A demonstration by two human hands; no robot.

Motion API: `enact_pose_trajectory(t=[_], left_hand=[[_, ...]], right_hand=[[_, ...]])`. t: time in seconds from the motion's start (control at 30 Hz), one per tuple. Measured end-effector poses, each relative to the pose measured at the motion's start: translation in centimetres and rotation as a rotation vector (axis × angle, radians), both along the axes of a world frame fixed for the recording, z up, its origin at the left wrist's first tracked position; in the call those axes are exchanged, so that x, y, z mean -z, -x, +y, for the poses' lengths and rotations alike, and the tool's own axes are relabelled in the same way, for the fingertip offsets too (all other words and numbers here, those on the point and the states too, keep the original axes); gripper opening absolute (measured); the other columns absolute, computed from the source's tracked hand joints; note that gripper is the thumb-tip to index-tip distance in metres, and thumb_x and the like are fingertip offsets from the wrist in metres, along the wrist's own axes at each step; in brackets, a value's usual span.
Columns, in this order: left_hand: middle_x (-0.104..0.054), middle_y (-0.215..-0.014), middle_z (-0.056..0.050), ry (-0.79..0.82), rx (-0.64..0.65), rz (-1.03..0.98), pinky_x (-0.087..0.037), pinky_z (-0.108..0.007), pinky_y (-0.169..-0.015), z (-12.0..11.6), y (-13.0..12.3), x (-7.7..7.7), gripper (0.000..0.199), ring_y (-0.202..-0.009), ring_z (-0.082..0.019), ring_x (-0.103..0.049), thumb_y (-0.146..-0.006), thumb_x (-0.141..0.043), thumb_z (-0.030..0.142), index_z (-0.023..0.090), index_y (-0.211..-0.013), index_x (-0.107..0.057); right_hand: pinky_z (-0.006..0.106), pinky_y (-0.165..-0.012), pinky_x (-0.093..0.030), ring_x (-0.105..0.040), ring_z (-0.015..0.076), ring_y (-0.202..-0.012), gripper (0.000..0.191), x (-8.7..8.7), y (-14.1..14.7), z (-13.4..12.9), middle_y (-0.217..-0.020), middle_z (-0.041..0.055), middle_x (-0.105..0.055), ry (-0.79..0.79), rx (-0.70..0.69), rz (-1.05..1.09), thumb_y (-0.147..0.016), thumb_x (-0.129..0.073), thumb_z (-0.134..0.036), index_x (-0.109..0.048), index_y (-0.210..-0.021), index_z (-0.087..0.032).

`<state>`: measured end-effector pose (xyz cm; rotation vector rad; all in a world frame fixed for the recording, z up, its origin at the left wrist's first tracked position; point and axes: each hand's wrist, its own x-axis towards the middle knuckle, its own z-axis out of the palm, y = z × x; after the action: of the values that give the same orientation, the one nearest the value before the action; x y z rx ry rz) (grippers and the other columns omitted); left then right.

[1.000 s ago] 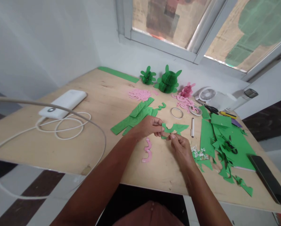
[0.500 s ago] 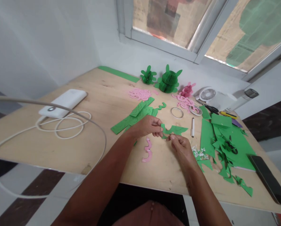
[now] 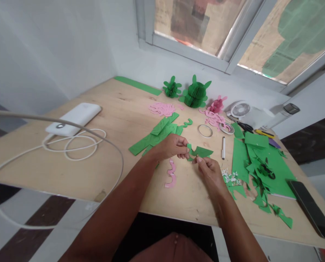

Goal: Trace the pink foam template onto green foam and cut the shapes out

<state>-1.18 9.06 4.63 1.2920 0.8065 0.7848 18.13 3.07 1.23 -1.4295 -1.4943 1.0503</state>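
Observation:
Between my two hands is a piece of cut green paper [image 3: 203,151] with a curved notch, held just above the table. My left hand [image 3: 176,146] pinches its left end. My right hand [image 3: 209,168] has thumb and finger closed on its lower edge; the fingertips partly hide the paper. A wavy pink paper strip [image 3: 171,174] lies on the table below my left hand. Beyond that hand are stacked green paper strips [image 3: 157,134] and a small wavy green cutout [image 3: 188,123]. A white pen [image 3: 223,148] rests to the right of the held paper.
Green sheets and scraps [image 3: 277,174] lie at the right, with a dark phone [image 3: 311,207]. Tape rolls [image 3: 205,131], pink cutouts [image 3: 161,108], green paper figures [image 3: 195,94] and a fan [image 3: 240,108] stand farther back. A white power bank [image 3: 73,118] with a looped cable is at the left.
The right part of the green paper has tilted and its tip has drawn in slightly to the left. Both hands keep nearly the same place and grip.

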Motion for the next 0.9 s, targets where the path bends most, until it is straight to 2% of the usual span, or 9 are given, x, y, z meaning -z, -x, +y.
enact_pose_trajectory(t=[0.3,0.53,0.9], left_hand=[[-0.068,-0.058,0.0,0.026,-0.016,0.008,-0.047,-0.018,-0.055,-0.03,-0.14,-0.11,0.009,-0.051,-0.007,-0.058,-0.07,-0.065,0.013,0.014,-0.065,-0.058],[-0.068,-0.058,0.0,0.014,-0.02,0.012,-0.047,-0.018,-0.054,0.01,-0.2,0.0,0.009,-0.05,-0.007,-0.058,-0.071,-0.062,0.012,0.014,-0.064,-0.057],[-0.069,-0.058,-0.001,-0.001,-0.02,0.046,-0.047,-0.017,-0.053,0.01,0.04,-0.09,0.009,-0.05,-0.007,-0.058,-0.072,-0.062,0.012,0.015,-0.064,-0.058]], right_hand=[[0.024,-0.045,-0.018,-0.026,0.0101,-0.05,0.047,-0.24,0.12,0.05,-0.053,-0.0047,-0.033,-0.011,0.035,-0.03,-0.082,-0.057,-0.058,-0.069,-0.069,-0.014],[0.025,-0.046,-0.017,-0.023,0.0098,-0.049,0.048,-0.45,0.37,0.08,-0.05,-0.0067,-0.026,-0.009,0.055,-0.025,-0.081,-0.057,-0.06,-0.065,-0.065,-0.015],[0.025,-0.047,-0.02,-0.024,0.0106,-0.048,0.047,-0.92,0.47,-0.05,-0.05,-0.0063,-0.029,-0.01,0.037,-0.023,-0.081,-0.056,-0.059,-0.066,-0.067,-0.016]])
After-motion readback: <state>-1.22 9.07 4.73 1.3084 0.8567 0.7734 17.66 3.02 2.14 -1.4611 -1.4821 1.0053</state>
